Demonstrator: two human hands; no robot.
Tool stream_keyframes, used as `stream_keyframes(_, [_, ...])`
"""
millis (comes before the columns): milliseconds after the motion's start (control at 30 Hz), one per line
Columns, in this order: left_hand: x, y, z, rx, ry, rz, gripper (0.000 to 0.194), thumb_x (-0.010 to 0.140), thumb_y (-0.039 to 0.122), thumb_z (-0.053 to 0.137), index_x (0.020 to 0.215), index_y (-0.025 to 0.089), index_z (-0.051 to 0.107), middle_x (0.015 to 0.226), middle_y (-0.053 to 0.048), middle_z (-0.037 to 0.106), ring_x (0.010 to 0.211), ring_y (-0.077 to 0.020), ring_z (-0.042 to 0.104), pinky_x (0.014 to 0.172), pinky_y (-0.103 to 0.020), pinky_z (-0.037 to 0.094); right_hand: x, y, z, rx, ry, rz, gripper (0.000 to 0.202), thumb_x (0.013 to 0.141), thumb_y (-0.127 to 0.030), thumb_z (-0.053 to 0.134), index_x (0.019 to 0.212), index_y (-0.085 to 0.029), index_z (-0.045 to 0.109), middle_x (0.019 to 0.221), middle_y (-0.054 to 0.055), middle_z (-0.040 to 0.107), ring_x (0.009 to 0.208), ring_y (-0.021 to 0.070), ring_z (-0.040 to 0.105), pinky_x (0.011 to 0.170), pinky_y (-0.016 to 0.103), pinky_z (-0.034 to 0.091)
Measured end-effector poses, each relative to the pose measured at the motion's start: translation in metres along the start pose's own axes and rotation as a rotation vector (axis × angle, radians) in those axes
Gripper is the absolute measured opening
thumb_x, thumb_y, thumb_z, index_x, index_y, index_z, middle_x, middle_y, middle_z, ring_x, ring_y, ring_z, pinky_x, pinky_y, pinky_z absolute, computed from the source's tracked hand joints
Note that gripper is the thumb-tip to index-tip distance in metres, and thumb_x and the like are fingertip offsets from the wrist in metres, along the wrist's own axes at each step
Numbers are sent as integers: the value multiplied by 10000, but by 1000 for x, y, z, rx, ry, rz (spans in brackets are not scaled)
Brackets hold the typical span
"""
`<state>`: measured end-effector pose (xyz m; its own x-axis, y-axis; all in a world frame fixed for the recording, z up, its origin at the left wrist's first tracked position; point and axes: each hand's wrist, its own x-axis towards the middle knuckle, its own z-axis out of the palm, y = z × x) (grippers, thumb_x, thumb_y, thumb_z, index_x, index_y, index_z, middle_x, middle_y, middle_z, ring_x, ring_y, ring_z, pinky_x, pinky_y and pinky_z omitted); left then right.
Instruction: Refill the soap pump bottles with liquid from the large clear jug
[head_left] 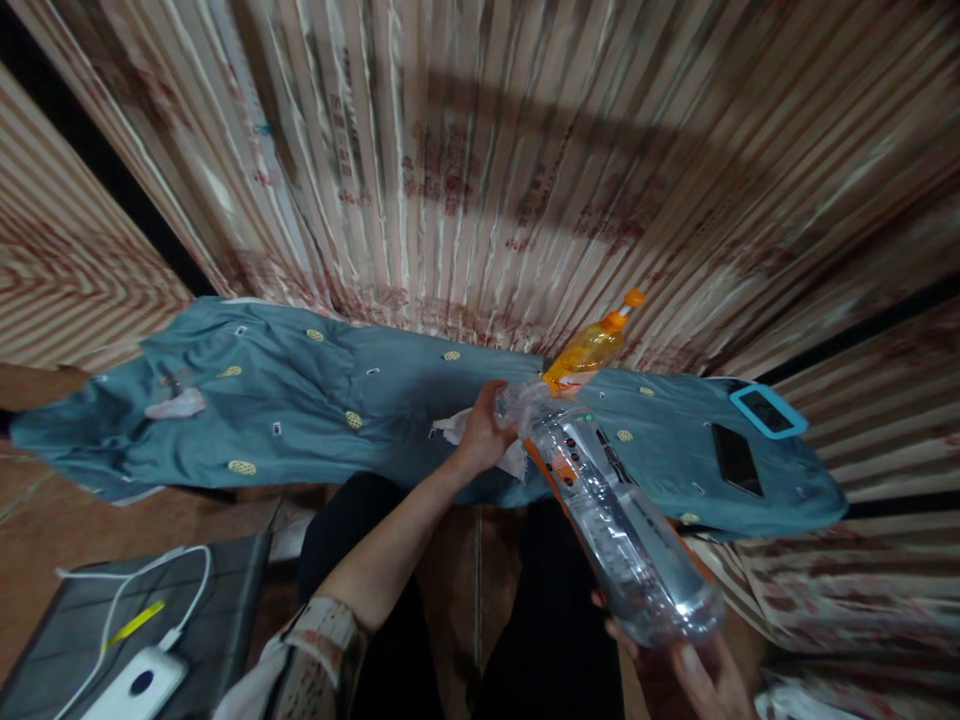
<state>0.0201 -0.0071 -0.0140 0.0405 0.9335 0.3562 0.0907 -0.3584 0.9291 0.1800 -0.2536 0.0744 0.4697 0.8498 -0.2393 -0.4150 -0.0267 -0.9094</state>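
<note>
"Over the desk (405, 410), what have you got there?"

"A large clear bottle (626, 530), lying aslant in the air, its neck toward the far side and its base close to me. My left hand (486, 437) is curled round the neck; my right hand (701, 680) grips the base, thumb on one side and fingertips on the other."

"And around it?"

"An orange bottle (589, 350) shows just beyond the neck; I can't tell whether they touch. Some white tissue (514, 462) lies below my left hand. Off to the right, a dark phone (736, 460) rests beside a blue-framed device (769, 411)."

"Anything lower left?"

"A white power bank (142, 685) with its cable (208, 570) plugged in."
</note>
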Motion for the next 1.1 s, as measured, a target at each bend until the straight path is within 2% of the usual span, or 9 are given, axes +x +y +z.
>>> stream_keyframes(100, [-1,1,-1,9,-9,19,637,786,382,817,1301,190,496,1239,-140,672,1183,-314,656,1045,-508,535,-1,-2,2,37,-28,11,532,773,-446,877,1263,-356,691,958,25,833,845,245,809,724,277,648])
stream_keyframes(200, [-1,1,-2,17,-17,44,738,788,398,821,1386,192,441,1289,-150,653,1214,-311,644,1080,-521,518,-1,0,-1,45,-40,28,528,747,-455,894,1231,-363,703,988,29,833,851,249,808,744,294,650])
stream_keyframes(333, [0,3,-2,17,-37,85,784,825,422,789,1462,212,384,1327,-142,638,1223,-293,642,1097,-518,511,1,6,-8,21,-4,39,682,755,-394,899,1380,-376,629,1008,49,830,852,262,808,740,312,654])
stream_keyframes(533, [0,7,-7,37,-54,46,578,800,369,802,1279,177,543,1277,-152,650,1216,-314,638,1084,-516,513,3,9,-13,-3,-16,19,625,845,-410,816,1425,-433,583,1000,15,831,861,235,806,722,282,643])
stream_keyframes(667, [2,11,-10,9,-62,41,553,767,393,826,1208,185,565,1214,-126,668,1163,-298,655,1054,-488,531,4,9,-12,20,-12,17,641,815,-384,842,1410,-413,605,1048,19,827,823,243,807,687,304,655])
stream_keyframes(833, [5,12,-12,-3,-80,39,515,779,391,809,1188,187,571,1187,-118,669,1145,-296,654,1044,-476,529,8,8,-13,20,62,19,760,740,-393,894,1435,-354,589,1046,57,825,801,271,808,658,318,656])
stream_keyframes(1000, [6,9,-13,1,-124,60,469,824,372,739,1221,192,568,1225,-124,657,1173,-306,636,1074,-490,510,12,3,-18,3,23,6,541,778,-369,867,1288,-326,691,994,58,828,812,264,804,687,329,649])
stream_keyframes(1100, [5,9,-14,16,-114,51,416,873,363,673,1240,199,564,1239,-127,660,1173,-300,634,1084,-491,504,14,-1,-19,25,2,19,479,763,-359,883,1216,-335,728,993,63,829,798,277,805,680,353,654])
